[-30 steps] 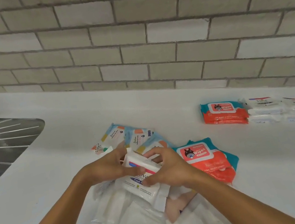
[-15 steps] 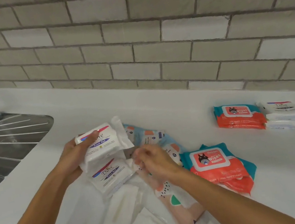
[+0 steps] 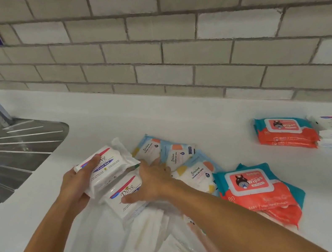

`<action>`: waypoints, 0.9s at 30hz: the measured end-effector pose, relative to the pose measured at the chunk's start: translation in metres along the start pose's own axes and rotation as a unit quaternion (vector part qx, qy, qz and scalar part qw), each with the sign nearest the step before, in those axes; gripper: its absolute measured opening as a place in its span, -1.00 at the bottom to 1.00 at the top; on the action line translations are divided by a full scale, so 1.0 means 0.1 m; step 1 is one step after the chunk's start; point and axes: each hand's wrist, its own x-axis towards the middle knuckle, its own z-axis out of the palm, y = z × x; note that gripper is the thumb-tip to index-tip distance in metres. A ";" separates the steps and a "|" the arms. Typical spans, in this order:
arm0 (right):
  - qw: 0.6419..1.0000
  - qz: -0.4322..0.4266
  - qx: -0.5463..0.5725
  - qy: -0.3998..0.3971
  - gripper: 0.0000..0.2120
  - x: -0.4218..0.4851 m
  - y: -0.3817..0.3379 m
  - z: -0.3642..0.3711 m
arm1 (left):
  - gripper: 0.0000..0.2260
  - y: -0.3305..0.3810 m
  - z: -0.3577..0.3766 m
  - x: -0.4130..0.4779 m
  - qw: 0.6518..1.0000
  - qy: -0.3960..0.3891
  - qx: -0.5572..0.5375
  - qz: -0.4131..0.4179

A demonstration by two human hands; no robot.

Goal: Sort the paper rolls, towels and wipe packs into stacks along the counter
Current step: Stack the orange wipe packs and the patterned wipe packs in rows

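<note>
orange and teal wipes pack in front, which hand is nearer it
Right. The right hand sits just left of the orange and teal wipes pack; the left hand is farther left, gripping a white Dove pack.
</note>
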 end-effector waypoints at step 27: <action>0.942 -0.047 0.305 0.133 -0.37 -0.50 0.34 -0.13 | -0.74 -0.02 0.43 -0.23 0.984 -0.142 -0.097 -0.056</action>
